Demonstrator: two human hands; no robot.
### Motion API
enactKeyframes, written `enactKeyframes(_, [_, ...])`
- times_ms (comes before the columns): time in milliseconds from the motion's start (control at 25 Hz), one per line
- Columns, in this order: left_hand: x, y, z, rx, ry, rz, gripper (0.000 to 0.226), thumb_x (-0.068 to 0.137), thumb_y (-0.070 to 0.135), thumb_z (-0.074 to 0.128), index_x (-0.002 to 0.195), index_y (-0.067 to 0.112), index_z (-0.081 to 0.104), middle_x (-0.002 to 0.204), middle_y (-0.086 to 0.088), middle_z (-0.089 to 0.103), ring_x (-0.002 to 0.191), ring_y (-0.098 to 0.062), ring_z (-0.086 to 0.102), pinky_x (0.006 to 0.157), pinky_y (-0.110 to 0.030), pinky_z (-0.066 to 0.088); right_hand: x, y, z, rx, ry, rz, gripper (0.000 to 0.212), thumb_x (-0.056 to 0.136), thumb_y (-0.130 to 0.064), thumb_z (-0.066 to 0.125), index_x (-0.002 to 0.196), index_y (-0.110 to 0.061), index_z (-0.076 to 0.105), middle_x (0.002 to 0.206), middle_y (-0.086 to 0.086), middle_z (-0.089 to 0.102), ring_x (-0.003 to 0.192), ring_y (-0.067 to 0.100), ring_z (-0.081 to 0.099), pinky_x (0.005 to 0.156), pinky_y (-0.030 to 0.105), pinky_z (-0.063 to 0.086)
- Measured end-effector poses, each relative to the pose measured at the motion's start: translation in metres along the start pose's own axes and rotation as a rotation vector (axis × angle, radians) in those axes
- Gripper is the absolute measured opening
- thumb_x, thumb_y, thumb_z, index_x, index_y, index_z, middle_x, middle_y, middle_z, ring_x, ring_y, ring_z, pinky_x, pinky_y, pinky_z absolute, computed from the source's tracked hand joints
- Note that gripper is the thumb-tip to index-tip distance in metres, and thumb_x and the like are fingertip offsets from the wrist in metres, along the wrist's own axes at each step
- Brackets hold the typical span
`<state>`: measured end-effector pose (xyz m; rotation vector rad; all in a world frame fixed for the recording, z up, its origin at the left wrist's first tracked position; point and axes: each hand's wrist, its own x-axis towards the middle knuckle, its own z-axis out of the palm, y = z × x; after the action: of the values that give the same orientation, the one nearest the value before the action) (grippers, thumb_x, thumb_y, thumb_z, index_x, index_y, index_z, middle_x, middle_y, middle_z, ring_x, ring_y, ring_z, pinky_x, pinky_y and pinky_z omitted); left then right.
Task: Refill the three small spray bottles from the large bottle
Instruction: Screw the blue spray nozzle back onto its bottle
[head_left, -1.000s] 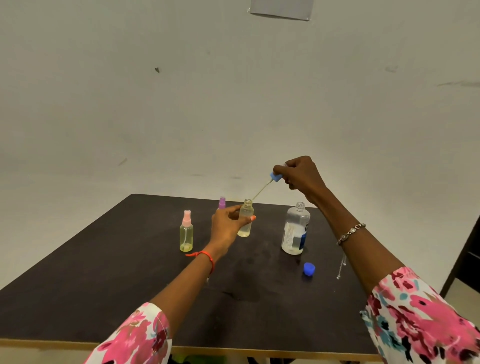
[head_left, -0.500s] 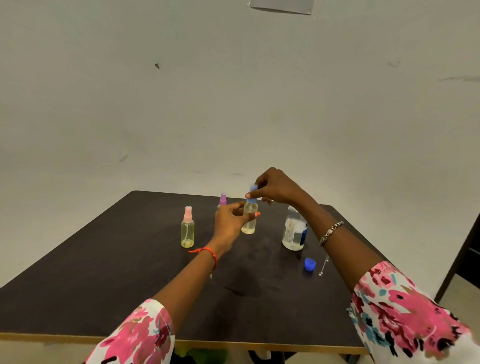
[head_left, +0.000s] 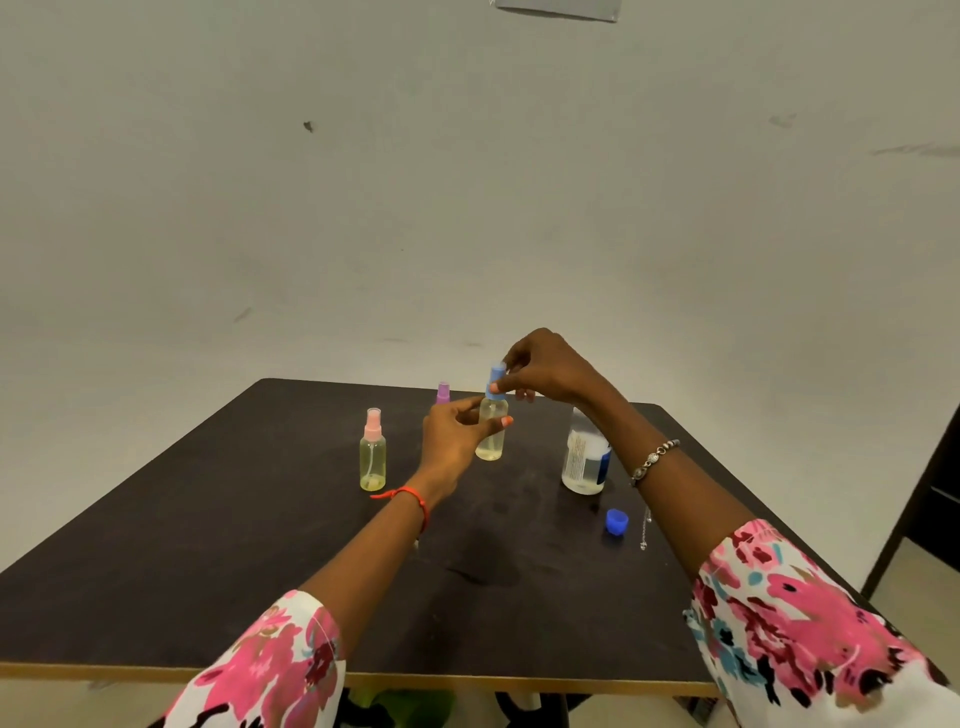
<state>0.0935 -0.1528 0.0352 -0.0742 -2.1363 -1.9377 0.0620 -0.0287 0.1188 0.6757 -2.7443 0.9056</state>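
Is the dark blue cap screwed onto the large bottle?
No, the dark blue cap lies on the table, nearer the camera than the large bottle and apart from it.

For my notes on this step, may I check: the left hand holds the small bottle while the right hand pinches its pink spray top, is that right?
Not quite: the spray top is blue, not pink. In the head view the left hand holds the small bottle while the right hand pinches its blue top; the pink-topped bottle stands apart on the table.
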Motion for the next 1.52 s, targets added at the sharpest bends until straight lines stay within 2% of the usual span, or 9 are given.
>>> enactKeyframes(80, [-0.002, 0.001, 0.000, 0.005, 0.003, -0.008, 0.047, 0.074, 0.016, 0.073, 0.118, 0.006, 0.060, 0.118, -0.014, 0.065, 0.112, -0.028, 0.059, 0.097, -0.046, 0.049, 0.002, 0.000, 0.000, -0.039, 0.022, 0.037, 0.038, 0.077, -0.031, 0.072, 0.084, 0.006, 0.068, 0.061, 0.007, 0.063, 0.047, 0.011, 0.054, 0.043, 0.009, 0.042])
enactKeyframes(280, [-0.004, 0.002, -0.001, -0.012, -0.008, 0.002, 0.046, 0.075, 0.012, 0.072, 0.119, 0.006, 0.060, 0.116, -0.015, 0.066, 0.110, -0.027, 0.060, 0.095, -0.042, 0.050, -0.001, 0.001, -0.002, 0.034, -0.089, -0.064, 0.028, 0.076, -0.010, 0.071, 0.100, 0.003, 0.065, 0.102, 0.016, 0.066, 0.072, 0.014, 0.058, 0.064, 0.018, 0.048])
enactKeyframes(440, [-0.005, 0.003, -0.001, -0.004, -0.013, -0.008, 0.047, 0.073, 0.014, 0.074, 0.118, 0.007, 0.061, 0.113, -0.014, 0.067, 0.108, -0.025, 0.062, 0.095, -0.042, 0.050, -0.001, 0.002, 0.010, -0.029, 0.049, 0.019, 0.034, 0.074, -0.030, 0.075, 0.055, -0.008, 0.058, 0.052, 0.007, 0.056, 0.040, 0.006, 0.051, 0.048, 0.014, 0.039])
enactKeyframes(640, [-0.003, 0.003, -0.002, -0.020, -0.005, -0.024, 0.046, 0.073, 0.015, 0.074, 0.117, 0.009, 0.062, 0.114, -0.014, 0.067, 0.109, -0.027, 0.061, 0.097, -0.048, 0.048, -0.003, 0.001, 0.003, 0.063, -0.063, -0.036, 0.024, 0.079, -0.017, 0.070, 0.094, 0.001, 0.065, 0.100, 0.013, 0.067, 0.077, 0.013, 0.057, 0.063, 0.015, 0.045])
enactKeyframes(800, [-0.001, 0.002, -0.003, -0.013, -0.008, -0.028, 0.051, 0.071, 0.016, 0.076, 0.119, 0.009, 0.060, 0.112, -0.014, 0.068, 0.107, -0.026, 0.062, 0.096, -0.048, 0.050, -0.002, 0.004, 0.008, 0.034, 0.019, 0.006, 0.027, 0.073, -0.023, 0.076, 0.063, -0.004, 0.061, 0.060, 0.010, 0.057, 0.053, 0.015, 0.049, 0.052, 0.018, 0.038])
enactKeyframes(1000, [-0.001, 0.005, -0.004, -0.026, -0.010, -0.009, 0.046, 0.074, 0.013, 0.073, 0.117, 0.007, 0.061, 0.114, -0.014, 0.067, 0.108, -0.027, 0.061, 0.095, -0.045, 0.050, -0.001, 0.008, 0.007, 0.094, -0.052, -0.043, 0.029, 0.079, -0.020, 0.070, 0.096, 0.004, 0.067, 0.097, 0.017, 0.067, 0.080, 0.019, 0.057, 0.068, 0.023, 0.044])
enactKeyframes(1160, [0.001, 0.004, -0.003, -0.031, -0.009, -0.013, 0.047, 0.072, 0.014, 0.075, 0.117, 0.008, 0.061, 0.112, -0.014, 0.068, 0.105, -0.027, 0.063, 0.093, -0.048, 0.051, 0.001, 0.009, 0.016, 0.043, 0.092, 0.002, 0.035, 0.072, -0.026, 0.076, 0.068, 0.005, 0.061, 0.065, 0.020, 0.054, 0.057, 0.019, 0.044, 0.053, 0.022, 0.032])
enactKeyframes(1360, [0.001, 0.005, -0.004, -0.043, -0.016, -0.008, 0.047, 0.074, 0.013, 0.073, 0.118, 0.007, 0.061, 0.116, -0.014, 0.066, 0.109, -0.028, 0.062, 0.095, -0.049, 0.050, -0.002, 0.006, 0.009, 0.161, -0.026, -0.038, 0.028, 0.079, -0.018, 0.069, 0.099, 0.002, 0.066, 0.099, 0.010, 0.066, 0.077, 0.013, 0.059, 0.068, 0.020, 0.046])
enactKeyframes(1520, [0.002, 0.003, -0.001, -0.057, -0.003, -0.007, 0.045, 0.072, 0.013, 0.075, 0.114, 0.007, 0.063, 0.111, -0.013, 0.068, 0.104, -0.026, 0.063, 0.093, -0.048, 0.051, -0.005, 0.006, 0.011, 0.147, 0.098, -0.014, 0.024, 0.072, -0.019, 0.076, 0.075, 0.003, 0.067, 0.069, 0.014, 0.062, 0.062, 0.016, 0.052, 0.057, 0.021, 0.040])
